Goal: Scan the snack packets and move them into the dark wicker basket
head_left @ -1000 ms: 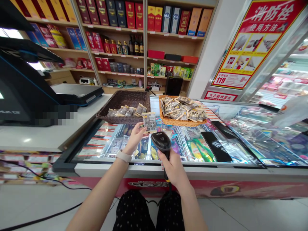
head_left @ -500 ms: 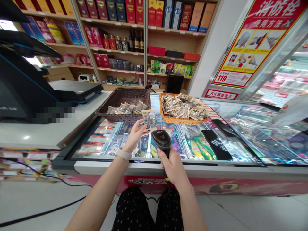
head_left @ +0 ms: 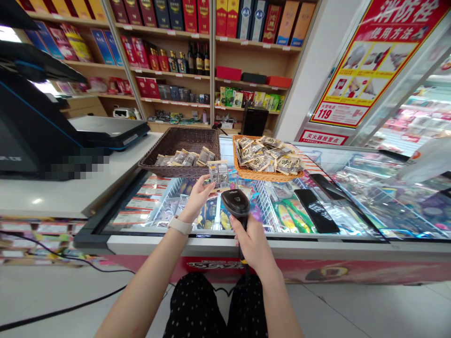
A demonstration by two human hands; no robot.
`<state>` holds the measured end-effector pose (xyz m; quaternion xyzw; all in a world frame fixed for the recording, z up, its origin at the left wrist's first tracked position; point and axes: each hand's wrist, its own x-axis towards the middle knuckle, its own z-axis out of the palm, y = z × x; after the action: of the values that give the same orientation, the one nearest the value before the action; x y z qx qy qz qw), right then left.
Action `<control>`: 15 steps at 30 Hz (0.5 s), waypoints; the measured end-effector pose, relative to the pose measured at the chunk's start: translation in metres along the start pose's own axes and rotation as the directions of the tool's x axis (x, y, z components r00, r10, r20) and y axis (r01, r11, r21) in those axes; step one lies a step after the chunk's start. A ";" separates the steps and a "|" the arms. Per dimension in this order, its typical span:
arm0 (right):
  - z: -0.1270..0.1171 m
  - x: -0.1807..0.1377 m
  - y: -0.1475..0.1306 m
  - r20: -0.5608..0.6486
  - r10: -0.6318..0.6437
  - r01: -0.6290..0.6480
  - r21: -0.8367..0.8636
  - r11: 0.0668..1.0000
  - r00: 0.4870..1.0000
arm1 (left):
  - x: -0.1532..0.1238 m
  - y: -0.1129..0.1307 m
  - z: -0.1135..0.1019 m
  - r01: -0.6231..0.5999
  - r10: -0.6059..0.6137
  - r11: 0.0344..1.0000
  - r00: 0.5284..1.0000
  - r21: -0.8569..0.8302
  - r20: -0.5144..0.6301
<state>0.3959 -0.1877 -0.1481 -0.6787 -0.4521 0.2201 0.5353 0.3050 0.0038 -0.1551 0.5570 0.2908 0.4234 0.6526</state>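
Note:
My left hand (head_left: pixel 197 197) holds up a small snack packet (head_left: pixel 218 173) by its lower edge, above the glass lid of a chest freezer (head_left: pixel 352 211). My right hand (head_left: pixel 252 241) grips a black barcode scanner (head_left: pixel 235 204) by its handle, its head just below and right of the packet. Behind the packet stands a dark brown wicker basket (head_left: pixel 176 143) with several similar packets in it. To its right an orange wicker basket (head_left: pixel 246 174) is heaped with more packets.
A black till screen and flat scale (head_left: pixel 105 131) stand on the white counter (head_left: pixel 52 197) at the left. Black freezer handles (head_left: pixel 315 211) lie on the glass. Shelves of boxes and bottles (head_left: pixel 197 56) fill the back wall. A cable (head_left: pixel 52 319) runs across the floor.
The view has shifted slightly. Both hands with the packet and the scanner stay almost where they were; the scanner has drawn a little closer to the packet.

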 end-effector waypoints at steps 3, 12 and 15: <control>0.000 0.000 0.002 -0.007 0.000 0.000 0.008 1.000 1.000 | 0.001 -0.001 0.000 0.006 -0.006 1.000 1.000 0.006 -0.007; -0.009 -0.004 -0.005 0.019 -0.002 0.001 0.042 0.999 1.000 | -0.001 0.015 -0.008 -0.147 0.161 0.980 0.981 0.136 -0.104; -0.014 -0.004 -0.007 0.022 0.000 -0.001 0.048 0.999 1.000 | 0.004 0.047 -0.023 -0.249 0.309 0.932 0.924 0.263 -0.223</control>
<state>0.4023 -0.1981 -0.1379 -0.6632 -0.4524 0.2384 0.5465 0.2766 0.0196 -0.1133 0.6041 0.3381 0.5455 0.4725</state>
